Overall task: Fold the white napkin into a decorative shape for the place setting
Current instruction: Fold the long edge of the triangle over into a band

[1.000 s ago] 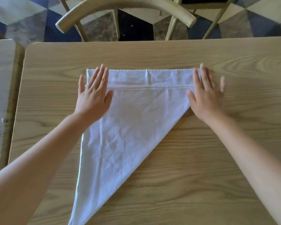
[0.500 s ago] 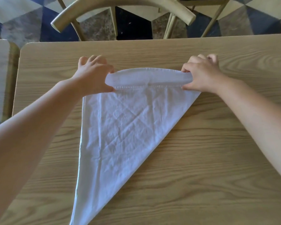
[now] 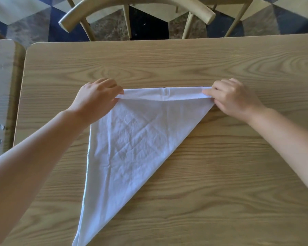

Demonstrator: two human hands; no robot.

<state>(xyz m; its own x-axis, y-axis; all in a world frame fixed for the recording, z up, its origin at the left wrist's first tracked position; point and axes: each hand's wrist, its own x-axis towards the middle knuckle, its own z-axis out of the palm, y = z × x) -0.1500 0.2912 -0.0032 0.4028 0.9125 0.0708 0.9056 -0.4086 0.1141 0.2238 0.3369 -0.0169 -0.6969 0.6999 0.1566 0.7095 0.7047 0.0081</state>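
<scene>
The white napkin (image 3: 132,142) lies on the wooden table (image 3: 220,174) as a long triangle, its point running off the near edge at the lower left. Its far edge is turned over into a narrow folded band (image 3: 164,94). My left hand (image 3: 96,100) pinches the left end of that band with curled fingers. At the band's right end my right hand (image 3: 233,99) pinches it the same way. The fingertips of both hands are partly tucked under the fold.
A wooden chair (image 3: 137,4) with a curved backrest stands just beyond the table's far edge. A second table (image 3: 0,86) abuts on the left, separated by a narrow gap. Patterned floor shows behind.
Both hands went from lying flat on the napkin's far corners to pinching the folded band. They have drawn it toward me, making another fold along the far edge.
</scene>
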